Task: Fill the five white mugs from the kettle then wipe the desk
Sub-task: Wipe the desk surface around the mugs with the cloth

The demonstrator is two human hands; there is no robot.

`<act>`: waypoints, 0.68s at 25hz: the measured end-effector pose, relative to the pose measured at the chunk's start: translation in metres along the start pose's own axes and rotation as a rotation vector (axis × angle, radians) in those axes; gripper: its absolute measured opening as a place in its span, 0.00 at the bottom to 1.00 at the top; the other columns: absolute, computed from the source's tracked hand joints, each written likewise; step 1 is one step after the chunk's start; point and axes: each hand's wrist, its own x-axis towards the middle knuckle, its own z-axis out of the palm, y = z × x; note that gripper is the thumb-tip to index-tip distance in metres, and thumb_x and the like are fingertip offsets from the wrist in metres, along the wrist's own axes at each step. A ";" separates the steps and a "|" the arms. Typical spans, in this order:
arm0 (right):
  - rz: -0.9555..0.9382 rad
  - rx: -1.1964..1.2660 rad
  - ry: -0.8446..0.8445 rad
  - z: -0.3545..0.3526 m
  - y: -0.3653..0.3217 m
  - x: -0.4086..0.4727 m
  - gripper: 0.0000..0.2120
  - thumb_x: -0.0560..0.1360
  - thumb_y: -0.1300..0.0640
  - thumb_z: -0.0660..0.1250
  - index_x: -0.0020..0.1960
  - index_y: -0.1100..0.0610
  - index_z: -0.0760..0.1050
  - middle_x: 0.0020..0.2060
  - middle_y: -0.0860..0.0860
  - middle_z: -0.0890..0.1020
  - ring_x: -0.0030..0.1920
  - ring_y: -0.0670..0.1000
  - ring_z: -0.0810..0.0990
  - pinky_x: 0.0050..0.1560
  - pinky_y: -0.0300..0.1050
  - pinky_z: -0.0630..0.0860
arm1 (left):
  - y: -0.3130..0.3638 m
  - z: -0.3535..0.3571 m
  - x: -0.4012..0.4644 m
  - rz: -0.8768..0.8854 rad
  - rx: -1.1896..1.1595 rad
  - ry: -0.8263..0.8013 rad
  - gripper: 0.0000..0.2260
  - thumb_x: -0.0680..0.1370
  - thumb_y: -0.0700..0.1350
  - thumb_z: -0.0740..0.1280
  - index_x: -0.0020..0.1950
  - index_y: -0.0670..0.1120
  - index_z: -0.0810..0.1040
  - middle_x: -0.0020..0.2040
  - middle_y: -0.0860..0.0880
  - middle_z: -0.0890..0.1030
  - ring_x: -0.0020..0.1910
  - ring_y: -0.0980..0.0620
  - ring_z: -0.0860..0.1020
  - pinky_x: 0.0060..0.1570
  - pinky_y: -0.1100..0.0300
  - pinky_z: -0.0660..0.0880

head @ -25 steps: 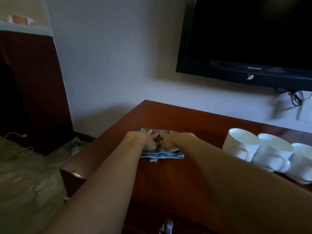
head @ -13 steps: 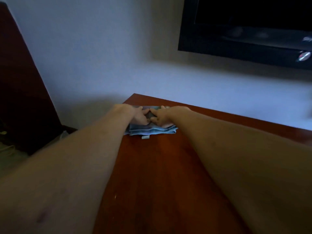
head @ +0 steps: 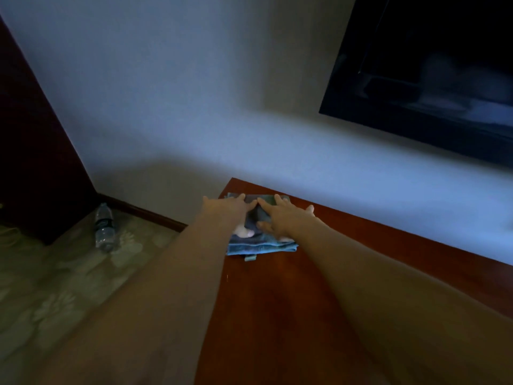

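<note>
Both hands lie flat on a folded cloth point(head: 261, 241) at the far left corner of the worktop point(head: 277, 315). The left hand point(head: 226, 211) has its fingers straight and together, pressed on the left half of the cloth, with the thumb turned toward the person. The right hand point(head: 280, 219) has its fingers straight and a little spread, pressed on the right half; its first finger almost meets the fingertips of the left hand. Neither hand curls round the cloth.

The cloth is blue-green, soft and thick like terry, folded in several layers into a near rectangle. A small tag sticks out from its near edge, just below the right hand. Its far edge reaches almost to the corner of the worktop.

The worktop is smooth reddish-brown wood with a slight shine and a straight left edge.

To the left of the left hand, down on the pale patterned floor point(head: 55, 287), a clear plastic bottle point(head: 104, 227) stands beside a dark wooden panel. Above the right hand, on the plain wall, hangs a black flat screen point(head: 430, 79).
</note>
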 end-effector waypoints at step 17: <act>-0.126 -0.109 -0.316 0.043 -0.010 -0.164 0.43 0.82 0.41 0.61 0.82 0.43 0.32 0.82 0.55 0.35 0.82 0.59 0.36 0.74 0.78 0.40 | 0.067 0.090 -0.169 -0.088 -0.154 0.051 0.40 0.78 0.62 0.68 0.83 0.62 0.47 0.85 0.52 0.47 0.83 0.50 0.51 0.78 0.41 0.57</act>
